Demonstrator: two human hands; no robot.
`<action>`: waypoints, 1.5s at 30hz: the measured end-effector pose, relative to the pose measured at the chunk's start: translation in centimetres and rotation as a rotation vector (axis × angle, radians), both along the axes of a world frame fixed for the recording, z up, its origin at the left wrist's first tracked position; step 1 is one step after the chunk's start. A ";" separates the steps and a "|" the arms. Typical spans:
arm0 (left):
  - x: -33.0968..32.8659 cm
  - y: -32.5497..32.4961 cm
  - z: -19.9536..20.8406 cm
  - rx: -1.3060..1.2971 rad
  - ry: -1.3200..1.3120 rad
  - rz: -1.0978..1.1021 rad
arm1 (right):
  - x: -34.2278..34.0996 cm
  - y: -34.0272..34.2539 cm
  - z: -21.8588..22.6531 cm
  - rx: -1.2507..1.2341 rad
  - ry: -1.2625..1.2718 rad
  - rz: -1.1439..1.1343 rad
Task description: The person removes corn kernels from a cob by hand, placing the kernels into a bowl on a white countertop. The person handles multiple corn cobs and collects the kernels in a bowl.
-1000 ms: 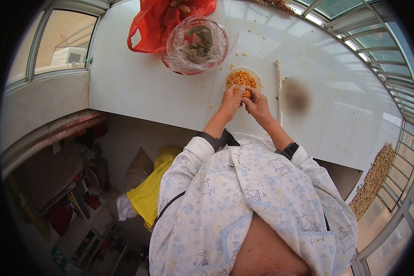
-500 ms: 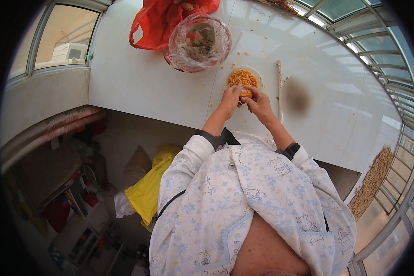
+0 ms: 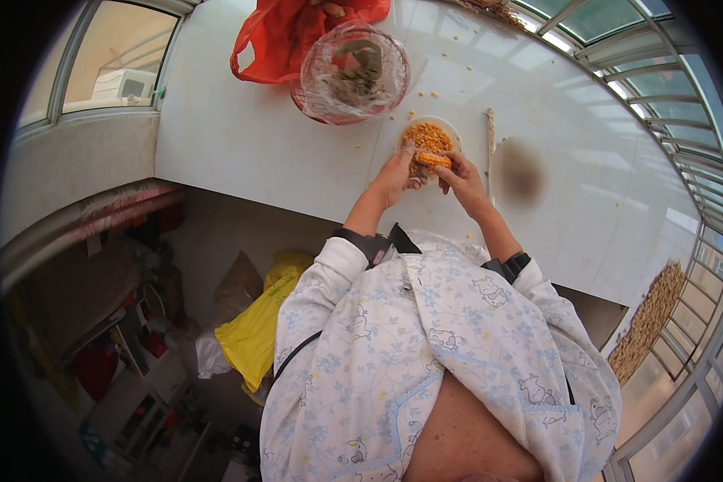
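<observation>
An orange corn cob [image 3: 434, 161] is held between both hands, lying roughly crosswise over the near edge of a bowl. My left hand [image 3: 397, 173] is closed round its left end, and my right hand [image 3: 460, 174] grips its right end with thumb and fingers. Beneath and just beyond them stands a pale round bowl [image 3: 456, 135] with loose orange corn kernels [image 3: 427, 136] in it. The hands cover the bowl's near side.
Left of the bowl stands a red basket [image 3: 317, 112] lined with clear plastic, with a red plastic bag [image 3: 269, 48] behind it. A thin pale stick [image 3: 491, 153] lies to the right. Stray kernels dot the white table [image 3: 257, 145]. A yellow bag [image 3: 253, 333] is below the table edge.
The cob has turned and now shows more of its length between my hands. My left hand has shifted slightly toward the cob's end; the view has moved a little.
</observation>
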State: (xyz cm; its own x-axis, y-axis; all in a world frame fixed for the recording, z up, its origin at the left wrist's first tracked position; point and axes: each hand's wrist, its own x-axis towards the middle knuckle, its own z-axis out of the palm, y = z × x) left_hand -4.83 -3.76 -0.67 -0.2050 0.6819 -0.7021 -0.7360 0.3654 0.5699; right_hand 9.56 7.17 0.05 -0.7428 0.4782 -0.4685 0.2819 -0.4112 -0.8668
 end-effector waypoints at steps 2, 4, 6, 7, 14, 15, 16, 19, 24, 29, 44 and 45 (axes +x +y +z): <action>0.0 0.0 0.0 0.057 0.022 -0.048 | 0.0 0.0 0.0 -0.008 0.004 0.006; 0.0 0.0 -0.3 0.079 0.090 -0.080 | 0.0 0.0 0.0 -0.004 0.011 0.019; 0.2 0.1 -0.5 0.077 0.130 -0.084 | -0.1 -0.3 0.0 0.119 -0.011 0.049; 0.3 0.2 -0.6 0.058 0.142 -0.078 | -0.1 -0.4 0.0 0.182 -0.016 0.064; 0.5 0.6 0.2 -0.072 -0.008 0.057 | -0.1 -0.4 0.1 0.238 0.009 0.052; 0.5 0.6 0.2 -0.037 0.030 0.021 | -0.1 -0.4 0.1 0.240 0.012 0.055; 0.5 0.6 0.2 -0.002 0.068 -0.014 | -0.1 -0.3 0.1 0.239 0.007 0.055; 0.1 0.5 -0.5 0.034 0.107 -0.069 | -0.1 -0.7 0.0 0.258 0.008 0.058; 0.2 0.3 -1.0 -0.002 -0.016 0.016 | -0.1 -0.7 -0.3 0.173 0.098 0.042; 0.3 0.4 -0.1 -0.018 -0.069 0.095 | 0.4 0.2 -0.6 -0.059 0.123 0.016; 0.4 0.3 0.2 -0.071 0.004 0.058 | 0.5 -0.2 -0.8 -0.007 0.116 0.043; 0.5 0.2 0.3 -0.036 -0.004 0.055 | 0.6 0.1 -0.8 -0.050 0.112 0.025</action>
